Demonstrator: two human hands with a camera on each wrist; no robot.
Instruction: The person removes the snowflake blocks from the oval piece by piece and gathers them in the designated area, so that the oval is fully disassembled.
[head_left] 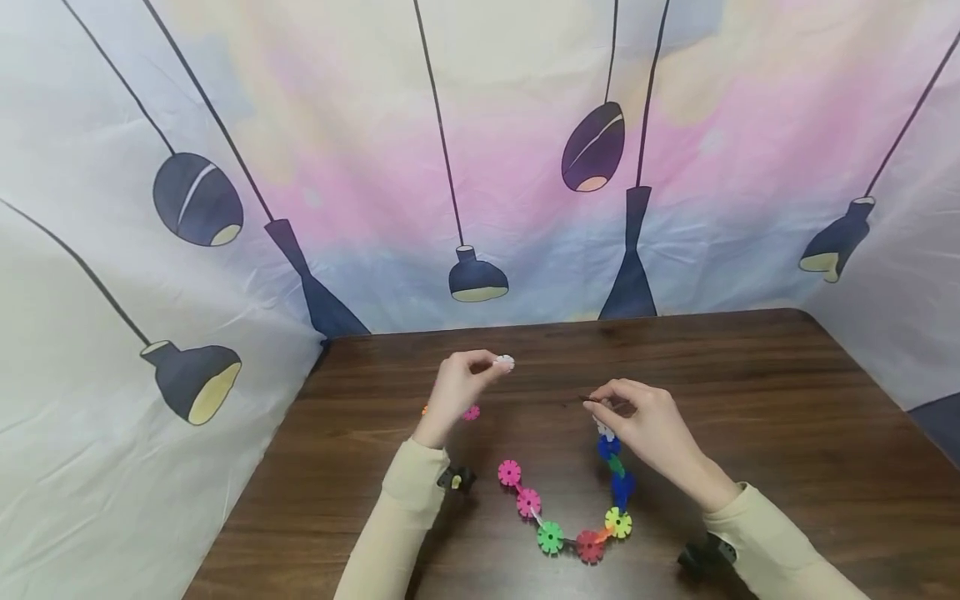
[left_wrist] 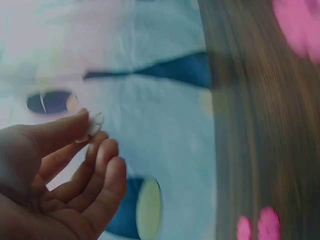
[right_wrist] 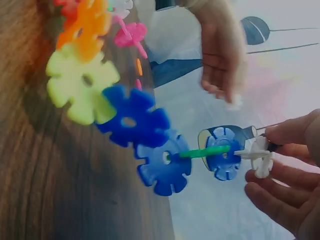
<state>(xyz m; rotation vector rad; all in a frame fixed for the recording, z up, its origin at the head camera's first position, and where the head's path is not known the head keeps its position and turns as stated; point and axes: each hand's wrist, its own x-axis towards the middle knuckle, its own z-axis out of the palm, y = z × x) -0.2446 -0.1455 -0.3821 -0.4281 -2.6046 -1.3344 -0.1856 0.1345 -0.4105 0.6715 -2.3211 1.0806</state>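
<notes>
Held up over the table, my left hand [head_left: 456,392] pinches a loose white notched disc [head_left: 505,363] between thumb and fingertips. To the right, my right hand [head_left: 651,421] grips the end of a chain of interlocking notched plastic discs [head_left: 551,537]. At that end, a white disc [right_wrist: 262,159] joins a blue disc [right_wrist: 223,154] and a green one [right_wrist: 205,152]. A black disc [head_left: 587,399] pokes out at my right fingertips, partly hidden by them. The chain curves in a U through yellow, orange, red and green to a pink disc [head_left: 509,473] at its left end.
A loose pink disc [head_left: 471,412] and an orange piece [head_left: 425,410] lie on the brown wooden table [head_left: 787,400] by my left wrist. A cloth printed with hanging lamps [head_left: 480,283] stands behind the table. Black wrist devices [head_left: 705,557] sit below both sleeves.
</notes>
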